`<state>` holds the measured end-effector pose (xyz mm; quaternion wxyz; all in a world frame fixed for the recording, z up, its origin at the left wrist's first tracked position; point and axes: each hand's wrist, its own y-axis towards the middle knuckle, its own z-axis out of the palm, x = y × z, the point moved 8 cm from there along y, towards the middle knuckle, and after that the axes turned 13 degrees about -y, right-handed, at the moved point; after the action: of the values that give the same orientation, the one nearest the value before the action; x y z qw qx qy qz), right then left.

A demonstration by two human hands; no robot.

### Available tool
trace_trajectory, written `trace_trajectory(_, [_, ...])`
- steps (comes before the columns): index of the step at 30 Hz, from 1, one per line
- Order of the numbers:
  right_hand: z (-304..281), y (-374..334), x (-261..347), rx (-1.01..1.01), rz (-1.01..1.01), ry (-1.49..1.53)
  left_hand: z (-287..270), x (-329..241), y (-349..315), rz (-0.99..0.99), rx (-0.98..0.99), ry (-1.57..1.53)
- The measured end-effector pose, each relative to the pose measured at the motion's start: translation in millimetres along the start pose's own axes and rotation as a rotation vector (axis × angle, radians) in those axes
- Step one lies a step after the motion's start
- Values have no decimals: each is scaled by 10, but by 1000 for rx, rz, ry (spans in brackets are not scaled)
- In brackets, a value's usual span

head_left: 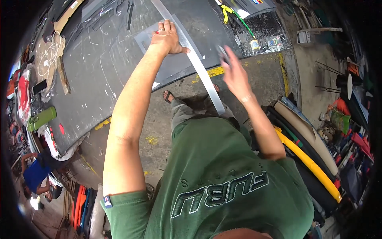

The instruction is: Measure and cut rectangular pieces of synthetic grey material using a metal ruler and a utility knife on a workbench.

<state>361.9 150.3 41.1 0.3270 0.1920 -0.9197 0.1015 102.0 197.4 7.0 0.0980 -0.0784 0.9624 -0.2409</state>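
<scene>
My left hand [166, 41] lies flat on a long metal straightedge [201, 71] and the grey sheet under it, thumb out along the strip. Its fingers are stretched, with something red at one finger. The straightedge runs slantwise across the grey sheet [175, 65], and its near end sticks out past the table's edge toward me. To the right of it, above the table edge, my right hand [235, 77] is closed around a slim dark and silver tool [223, 53]. Motion smears that tool, so its kind cannot be made out.
The dark worktable [91, 75] carries strips of dark sheet [104, 14], a white cord [51, 55], a wooden stick [63, 75] and a green case [41, 118]. Rolled material [306, 151] lies at the right. Another person [35, 175] is at the lower left.
</scene>
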Motion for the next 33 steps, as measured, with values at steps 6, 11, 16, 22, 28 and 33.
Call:
trace_trajectory(6, [687,1114,641,-49,-158,-76,-36,-7,-61,-25,22,-74])
trace_trajectory(11, [766,1247,707,33,-136,-176,-5,36,-66,-11,-15,-107])
trace_trajectory(16, [756,1211,743,46,-143,-176,3,33,-48,2,-16,-100])
trace_trajectory(22, [776,1223,728,56,-162,-212,18,24,-47,9,-19,-96])
trace_trajectory(28, [779,1217,752,54,-171,-222,54,48,-27,-3,-21,-77])
trace_trajectory(33, [774,1214,753,63,-168,-238,42,46,-34,-1,-26,-84])
